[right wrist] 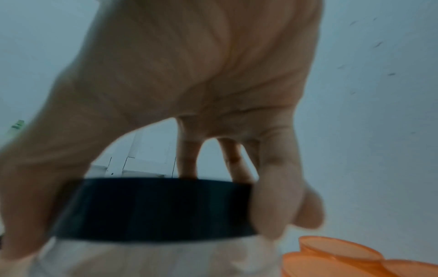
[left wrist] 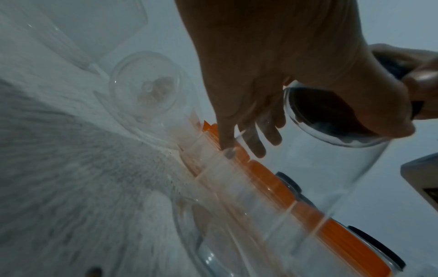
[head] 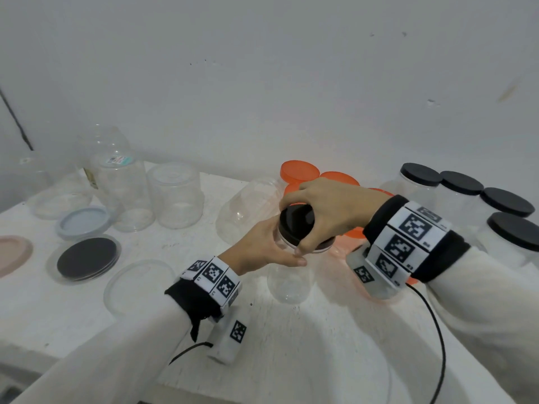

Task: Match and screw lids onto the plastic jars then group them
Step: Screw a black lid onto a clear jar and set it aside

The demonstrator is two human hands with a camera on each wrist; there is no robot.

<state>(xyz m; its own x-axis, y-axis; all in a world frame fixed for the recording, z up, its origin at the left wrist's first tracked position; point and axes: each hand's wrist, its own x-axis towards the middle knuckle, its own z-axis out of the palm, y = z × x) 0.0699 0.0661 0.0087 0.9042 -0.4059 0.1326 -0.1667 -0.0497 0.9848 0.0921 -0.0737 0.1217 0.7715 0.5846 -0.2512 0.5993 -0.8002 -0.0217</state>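
Loose lids, far left: a pink lid (head: pixel 13 254), a grey-blue lid (head: pixel 84 223) and a dark lid in a clear rim (head: pixel 87 258) lie flat on the white table (head: pixel 291 345), toward 9 o'clock from my hands.
Open jars: several clear jars (head: pixel 175 196) stand at about 10 o'clock, none capped yet.
My left hand (head: pixel 259 247): I hold the clear jar (head: pixel 287 282) by its shoulder, fingers wrapped round it just under the rim, the jar lifted and tilted.
My right hand (head: pixel 329 211): my fingers curl over the black lid (head: pixel 297 225) and grasp its edge; from the right wrist view the lid sits on the jar's mouth.
Orange lids (head: pixel 300 170): stacked at 12 o'clock, just behind my right hand.
Finished group: four jars with black lids (head: pixel 463 185) stand close together at 2 o'clock.
Step in hand: I judge I am screwing this black lid down; whether the thread has caught I cannot tell.
Next move: it calls for turning the lid clockwise while my left hand keeps the jar from spinning, then setting the jar beside the black-lidded group at 2 o'clock.
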